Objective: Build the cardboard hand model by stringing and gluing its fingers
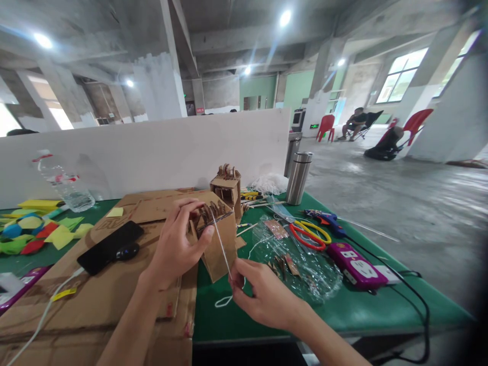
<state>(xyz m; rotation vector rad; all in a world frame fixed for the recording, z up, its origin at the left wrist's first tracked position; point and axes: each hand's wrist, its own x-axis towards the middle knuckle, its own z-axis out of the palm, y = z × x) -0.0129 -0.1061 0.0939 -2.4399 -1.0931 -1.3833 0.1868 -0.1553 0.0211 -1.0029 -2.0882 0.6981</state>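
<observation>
My left hand (pixel 182 236) is closed around the top of a small cardboard box (pixel 221 249), fingers behind it and thumb on the near side. Several curved cardboard pieces (pixel 213 211) stand up along the box's top edge. From these a white string (pixel 221 244) runs taut down the front to my right hand (pixel 259 292), which pinches it between thumb and fingertips. The string's loose end (pixel 224 302) loops on the green table below. Behind the box stands a second cardboard piece (pixel 225 188) with similar curved parts on top.
Cardboard sheets (pixel 125 284) carry a phone (pixel 110 246) and a mouse (pixel 127 251). To the right lie scissors (pixel 310 235), a glue gun (pixel 326 219), a purple power strip (pixel 356 267) and a plastic bag (pixel 305 277). A steel flask (pixel 299 178) and water bottle (pixel 68 183) stand near the white partition (pixel 183 152).
</observation>
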